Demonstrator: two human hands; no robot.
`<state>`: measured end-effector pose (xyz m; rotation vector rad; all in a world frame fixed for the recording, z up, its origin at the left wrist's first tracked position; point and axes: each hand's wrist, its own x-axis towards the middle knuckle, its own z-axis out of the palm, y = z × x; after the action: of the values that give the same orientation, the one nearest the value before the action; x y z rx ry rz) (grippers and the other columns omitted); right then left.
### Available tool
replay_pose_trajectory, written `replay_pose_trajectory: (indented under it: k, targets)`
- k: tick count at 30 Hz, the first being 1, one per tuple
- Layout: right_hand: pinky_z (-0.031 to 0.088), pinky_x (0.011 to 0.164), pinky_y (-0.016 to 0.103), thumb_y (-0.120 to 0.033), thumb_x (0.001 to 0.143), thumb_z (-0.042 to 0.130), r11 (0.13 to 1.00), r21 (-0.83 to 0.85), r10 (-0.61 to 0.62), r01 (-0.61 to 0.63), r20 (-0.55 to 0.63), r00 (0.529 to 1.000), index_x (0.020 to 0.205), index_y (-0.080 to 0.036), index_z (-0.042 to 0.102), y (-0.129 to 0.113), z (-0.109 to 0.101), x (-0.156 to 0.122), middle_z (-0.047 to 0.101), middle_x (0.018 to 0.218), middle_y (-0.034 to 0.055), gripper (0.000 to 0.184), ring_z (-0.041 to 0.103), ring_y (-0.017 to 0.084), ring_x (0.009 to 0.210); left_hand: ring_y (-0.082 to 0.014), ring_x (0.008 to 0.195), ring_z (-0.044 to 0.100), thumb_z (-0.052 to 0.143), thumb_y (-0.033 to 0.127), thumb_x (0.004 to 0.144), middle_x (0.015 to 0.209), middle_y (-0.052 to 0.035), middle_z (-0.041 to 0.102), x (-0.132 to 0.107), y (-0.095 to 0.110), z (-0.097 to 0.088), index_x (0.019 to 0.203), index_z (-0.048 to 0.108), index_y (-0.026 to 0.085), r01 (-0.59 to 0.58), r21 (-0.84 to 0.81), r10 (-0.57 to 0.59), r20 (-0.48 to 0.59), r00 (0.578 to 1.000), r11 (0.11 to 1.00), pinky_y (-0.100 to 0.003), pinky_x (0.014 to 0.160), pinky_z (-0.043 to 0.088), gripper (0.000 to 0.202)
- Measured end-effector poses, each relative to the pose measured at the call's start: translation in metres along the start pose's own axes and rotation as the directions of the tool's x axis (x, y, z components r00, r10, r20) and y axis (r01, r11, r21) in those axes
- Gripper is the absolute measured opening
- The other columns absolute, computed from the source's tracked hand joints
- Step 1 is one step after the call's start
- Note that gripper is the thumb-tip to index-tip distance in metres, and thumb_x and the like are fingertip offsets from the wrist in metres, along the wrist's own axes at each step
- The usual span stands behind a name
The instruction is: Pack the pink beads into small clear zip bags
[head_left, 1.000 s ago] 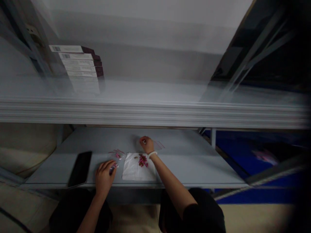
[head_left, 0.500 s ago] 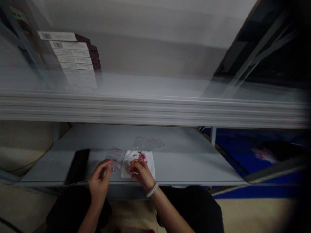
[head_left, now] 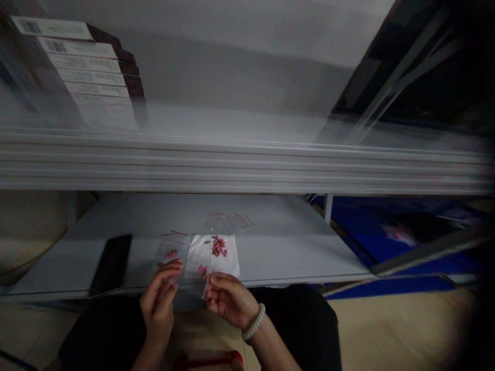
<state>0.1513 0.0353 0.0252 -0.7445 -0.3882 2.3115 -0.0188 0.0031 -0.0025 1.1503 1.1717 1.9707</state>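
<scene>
Pinched in my right hand (head_left: 232,299) is the red-striped end of a small clear zip bag (head_left: 193,282). My left hand (head_left: 160,296) is at the bag's other end, its fingers and thumb curled about the film. Just beyond my hands lies a white sheet (head_left: 228,265), with a cluster of small pink and gold beads (head_left: 219,247) on its far half. A smaller bunch of pink beads (head_left: 202,270) shows at its near edge, beside the bag; whether these lie on the sheet or inside the bag I cannot tell.
Left of the sheet lie filled zip bags (head_left: 170,247) with pink pieces. Behind it are several flat clear bags (head_left: 228,221). A dark phone-like slab (head_left: 112,264) rests on the grey shelf (head_left: 290,252). An upper ledge (head_left: 247,165) with stacked boxes (head_left: 85,64) overhangs.
My right hand has drawn back from the beads toward the near edge and now pinches the bag's striped end. My left hand has come slightly nearer the edge. The view has shifted.
</scene>
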Motion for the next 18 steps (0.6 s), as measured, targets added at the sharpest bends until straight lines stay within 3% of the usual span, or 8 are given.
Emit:
replay_pose_trajectory:
  k: [3,5,7,10,13,18]
  targets:
    - [0.044,0.055,0.020,-0.024,0.066,0.081,0.995,-0.054,-0.084,0.081,-0.053,0.995,0.073,-0.011,0.065,-0.006,0.001,0.000,0.064,0.060,0.0000,0.022,0.058,0.008,0.054,-0.0280,0.115,0.055,0.056,0.019,0.080,0.112,-0.0078,0.064,0.003,0.004,0.000,0.100,0.066,0.019,0.004,0.016,-0.005,0.071,0.997,1.000,-0.043,0.100,0.042,0.023]
    - [0.043,0.052,0.019,-0.026,0.063,0.083,0.983,-0.108,-0.156,0.146,-0.089,0.984,0.069,-0.012,0.064,-0.009,0.004,0.001,0.061,0.057,-0.0012,0.024,0.055,0.007,0.052,-0.0278,0.117,0.053,0.053,0.021,0.081,0.114,-0.0081,0.062,0.005,0.014,0.002,0.104,0.063,0.019,-0.041,0.126,0.029,0.097,0.995,0.991,-0.043,0.103,0.039,0.025]
    - [0.041,0.051,0.019,-0.029,0.060,0.084,0.965,-0.186,-0.208,0.186,-0.108,0.972,0.066,-0.013,0.064,-0.010,0.008,0.002,0.059,0.054,-0.0022,0.027,0.052,0.007,0.051,-0.0253,0.109,0.056,0.055,0.021,0.081,0.107,-0.0070,0.063,0.008,0.027,0.006,0.101,0.062,0.020,-0.102,0.318,0.057,0.146,0.988,0.942,-0.040,0.099,0.041,0.022]
    - [0.037,0.050,0.018,-0.035,0.059,0.084,0.915,-0.330,-0.276,0.231,-0.095,0.957,0.062,-0.012,0.065,-0.007,0.014,0.004,0.058,0.053,-0.0027,0.030,0.049,0.006,0.049,-0.0199,0.086,0.061,0.063,0.022,0.077,0.087,-0.0029,0.063,0.009,0.045,0.015,0.092,0.060,0.020,-0.192,0.524,0.020,0.315,0.949,0.830,-0.032,0.081,0.048,0.016]
    - [0.035,0.052,0.020,-0.036,0.061,0.082,0.826,-0.469,-0.376,0.313,-0.046,0.925,0.059,-0.013,0.065,-0.005,0.021,0.003,0.058,0.053,-0.0028,0.029,0.046,0.006,0.050,-0.0172,0.074,0.062,0.066,0.025,0.077,0.078,-0.0012,0.064,0.009,0.053,0.023,0.087,0.057,0.020,-0.203,0.558,-0.073,0.433,0.899,0.805,-0.028,0.069,0.051,0.014]
    - [0.041,0.061,0.024,-0.037,0.066,0.079,0.655,-0.649,-0.478,0.387,0.041,0.877,0.061,-0.016,0.066,-0.008,0.027,-0.007,0.062,0.061,-0.0006,0.025,0.051,0.011,0.060,-0.0157,0.069,0.067,0.061,0.027,0.081,0.075,-0.0013,0.068,0.010,0.055,0.024,0.083,0.060,0.020,-0.052,0.486,-0.210,0.470,0.858,0.873,-0.025,0.066,0.055,0.007]
